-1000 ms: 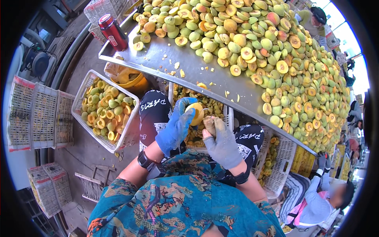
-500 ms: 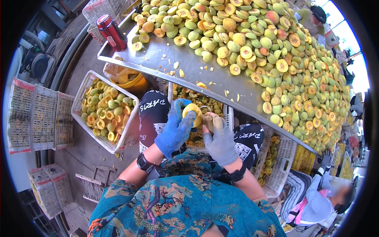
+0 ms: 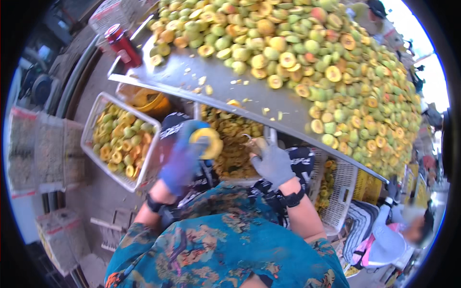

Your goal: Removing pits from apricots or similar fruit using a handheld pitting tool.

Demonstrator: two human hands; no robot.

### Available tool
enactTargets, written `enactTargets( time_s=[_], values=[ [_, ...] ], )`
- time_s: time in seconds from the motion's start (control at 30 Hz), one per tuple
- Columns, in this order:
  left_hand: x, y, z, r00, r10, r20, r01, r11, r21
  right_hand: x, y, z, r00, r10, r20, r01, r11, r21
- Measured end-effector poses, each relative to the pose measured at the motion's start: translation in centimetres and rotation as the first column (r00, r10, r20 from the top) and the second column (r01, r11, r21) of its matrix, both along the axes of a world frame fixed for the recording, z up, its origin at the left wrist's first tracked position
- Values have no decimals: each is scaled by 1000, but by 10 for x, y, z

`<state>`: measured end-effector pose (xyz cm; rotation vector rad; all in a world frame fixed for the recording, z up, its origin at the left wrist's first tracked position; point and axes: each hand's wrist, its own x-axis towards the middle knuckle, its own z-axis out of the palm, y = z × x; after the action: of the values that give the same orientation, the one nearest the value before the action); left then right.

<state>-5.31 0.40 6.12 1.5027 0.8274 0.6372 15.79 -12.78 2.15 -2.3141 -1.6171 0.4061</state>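
A broad grey stainless-steel table (image 3: 225,89) carries a heaped pile of green and yellow halved fruit (image 3: 288,53), which covers its far and right parts. Just off the table's near edge, the left hand (image 3: 185,151), in a blurred blue glove, has its grip around a round, hollowed yellow fruit half (image 3: 216,144), its ring-like cut face showing. To the right, also on the table's near side, the right hand (image 3: 274,163), in a grey glove with brown-stained fingertips, has its grip closed on a tool with a thin, curved metal tip (image 3: 246,136); its handle is mostly hidden. Between and beneath the hands, close to the table's near edge, a white plastic crate (image 3: 273,137) holds yellowish-brown scraps. A white rectangular basket (image 3: 109,172) of fruit halves stands off the table's left near corner; a red cylindrical flask (image 3: 124,46) stands on the table's left end.
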Motion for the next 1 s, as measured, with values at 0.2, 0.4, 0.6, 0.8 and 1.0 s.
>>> enactTargets(
  time_s=[0.2, 0.4, 0.6, 0.8, 1.0],
  values=[
    [-121, 98, -31, 847, 505, -169, -452, 850, 271, 113, -23, -3, 967, -219, 131, 215, 976, 38],
    [-203, 139, -42, 592, 709, -383, -310, 639, 704, 237, -34, -63, 857, -304, 416, 440, 852, -282],
    [-102, 71, -24, 851, 500, -162, -357, 776, 521, 246, -17, -82, 941, -135, 309, 212, 950, -231],
    [15, 14, -22, 972, -53, 228, 148, 892, -427, 141, 17, -27, 786, -314, -533, 473, 860, 192],
    [74, -17, -34, 928, -114, 354, 135, 990, -33, -20, 30, 36, 205, -80, -976, 448, 894, 21]
  ],
)
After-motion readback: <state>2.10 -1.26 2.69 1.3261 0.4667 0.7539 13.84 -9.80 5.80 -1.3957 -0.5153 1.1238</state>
